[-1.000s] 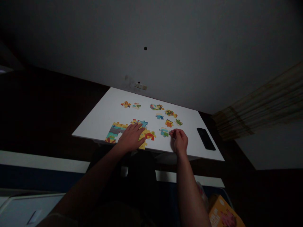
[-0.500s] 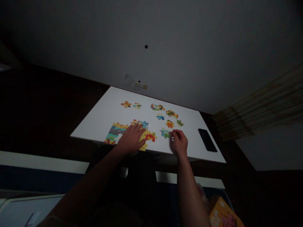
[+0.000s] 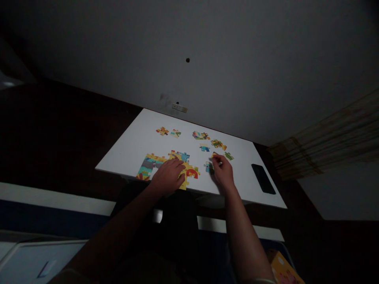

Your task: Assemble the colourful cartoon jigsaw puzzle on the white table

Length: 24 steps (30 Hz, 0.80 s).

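My left hand (image 3: 168,176) lies flat, fingers stretched, over a partly joined jigsaw puzzle (image 3: 144,169) at the table's near edge and hides part of it. On the puzzle's right side is a yellow section with a red round shape (image 3: 192,172). Thumb and fingers of my right hand (image 3: 222,170) are pinched together at an orange puzzle piece (image 3: 214,154), most of which the hand covers. Just left of those fingers lies a blue-and-green puzzle piece (image 3: 207,167), partly in shadow.
Several loose pieces lie farther back on the white table (image 3: 124,152): an orange one (image 3: 162,131), a blue one (image 3: 204,147) and a green one (image 3: 229,156) among them. A black phone (image 3: 263,179) rests at the right. An orange box (image 3: 282,268) is low at right.
My right hand has shifted from beside the blue-and-green piece to the orange piece farther back. My left hand stays on the puzzle. The whole view has shifted slightly.
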Each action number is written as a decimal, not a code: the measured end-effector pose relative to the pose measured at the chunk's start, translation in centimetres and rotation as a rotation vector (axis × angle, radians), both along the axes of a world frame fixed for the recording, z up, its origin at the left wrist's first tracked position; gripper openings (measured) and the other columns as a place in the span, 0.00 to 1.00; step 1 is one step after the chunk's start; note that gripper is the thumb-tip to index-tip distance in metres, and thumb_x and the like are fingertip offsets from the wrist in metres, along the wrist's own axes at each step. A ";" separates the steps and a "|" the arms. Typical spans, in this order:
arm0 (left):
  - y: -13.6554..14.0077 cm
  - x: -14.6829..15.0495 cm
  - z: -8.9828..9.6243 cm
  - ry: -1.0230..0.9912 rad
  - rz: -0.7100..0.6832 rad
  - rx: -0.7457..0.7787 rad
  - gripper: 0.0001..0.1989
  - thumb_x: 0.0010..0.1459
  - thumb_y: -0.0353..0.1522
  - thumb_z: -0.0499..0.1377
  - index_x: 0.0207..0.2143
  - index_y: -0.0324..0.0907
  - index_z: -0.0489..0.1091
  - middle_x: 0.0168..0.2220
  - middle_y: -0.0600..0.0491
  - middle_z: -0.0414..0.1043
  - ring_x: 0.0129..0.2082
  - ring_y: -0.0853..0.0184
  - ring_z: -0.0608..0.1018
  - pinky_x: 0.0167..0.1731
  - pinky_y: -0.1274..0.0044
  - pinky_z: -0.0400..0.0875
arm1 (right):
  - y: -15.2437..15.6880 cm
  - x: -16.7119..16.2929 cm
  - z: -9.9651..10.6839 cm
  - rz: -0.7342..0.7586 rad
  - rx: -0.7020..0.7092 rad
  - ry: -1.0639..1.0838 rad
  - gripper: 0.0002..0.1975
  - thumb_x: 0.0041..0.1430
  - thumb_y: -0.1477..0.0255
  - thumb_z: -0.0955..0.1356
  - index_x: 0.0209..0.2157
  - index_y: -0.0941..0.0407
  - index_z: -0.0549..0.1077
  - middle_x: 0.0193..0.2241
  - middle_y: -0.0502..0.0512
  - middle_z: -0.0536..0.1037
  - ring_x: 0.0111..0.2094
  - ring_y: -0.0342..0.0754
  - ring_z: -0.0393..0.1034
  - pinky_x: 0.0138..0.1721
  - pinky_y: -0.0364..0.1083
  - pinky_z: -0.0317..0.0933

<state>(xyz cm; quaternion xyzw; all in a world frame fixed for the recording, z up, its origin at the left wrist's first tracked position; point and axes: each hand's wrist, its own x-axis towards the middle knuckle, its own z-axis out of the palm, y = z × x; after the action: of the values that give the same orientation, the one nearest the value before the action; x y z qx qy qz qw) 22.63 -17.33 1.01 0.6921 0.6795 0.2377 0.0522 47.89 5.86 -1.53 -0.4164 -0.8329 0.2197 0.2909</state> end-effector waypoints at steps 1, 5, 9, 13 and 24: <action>0.0 0.0 0.1 -0.006 0.001 0.008 0.16 0.77 0.34 0.62 0.61 0.40 0.82 0.68 0.39 0.82 0.72 0.47 0.79 0.77 0.53 0.71 | 0.7 -1.1 0.6 0.002 0.035 -0.044 0.23 0.76 0.63 0.66 0.64 0.54 0.82 0.57 0.70 0.88 0.57 0.67 0.82 0.64 0.67 0.75; 0.0 0.1 0.4 -0.029 0.012 0.008 0.14 0.76 0.33 0.64 0.59 0.40 0.83 0.66 0.39 0.83 0.69 0.47 0.81 0.73 0.54 0.74 | 3.8 -5.4 2.9 0.101 0.101 -0.354 0.30 0.71 0.72 0.68 0.72 0.57 0.79 0.70 0.70 0.82 0.74 0.70 0.73 0.77 0.66 0.64; 0.0 0.1 0.5 -0.052 0.023 0.003 0.14 0.76 0.34 0.64 0.59 0.43 0.84 0.66 0.41 0.83 0.69 0.48 0.80 0.73 0.55 0.74 | 5.8 -7.4 3.8 0.170 0.072 -0.464 0.31 0.68 0.77 0.70 0.71 0.56 0.81 0.72 0.69 0.81 0.75 0.71 0.72 0.79 0.68 0.62; 0.2 0.3 0.3 -0.037 0.023 -0.013 0.16 0.78 0.37 0.64 0.63 0.44 0.82 0.68 0.41 0.80 0.71 0.47 0.77 0.75 0.55 0.71 | 6.8 -7.8 4.2 0.210 0.042 -0.509 0.28 0.64 0.78 0.73 0.66 0.54 0.84 0.68 0.69 0.85 0.72 0.68 0.76 0.77 0.64 0.65; 0.4 0.4 0.2 0.000 0.012 -0.012 0.22 0.80 0.41 0.61 0.70 0.44 0.77 0.73 0.41 0.76 0.74 0.46 0.73 0.75 0.56 0.68 | 6.5 -8.3 5.6 0.277 -0.121 -0.432 0.24 0.52 0.77 0.77 0.53 0.53 0.87 0.40 0.57 0.89 0.41 0.56 0.83 0.48 0.54 0.77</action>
<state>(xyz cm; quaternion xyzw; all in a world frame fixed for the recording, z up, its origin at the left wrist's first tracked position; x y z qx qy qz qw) 23.02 -16.91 1.25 0.6878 0.6849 0.2340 0.0551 39.60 12.39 4.11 -0.3523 -0.9101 0.2127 0.0481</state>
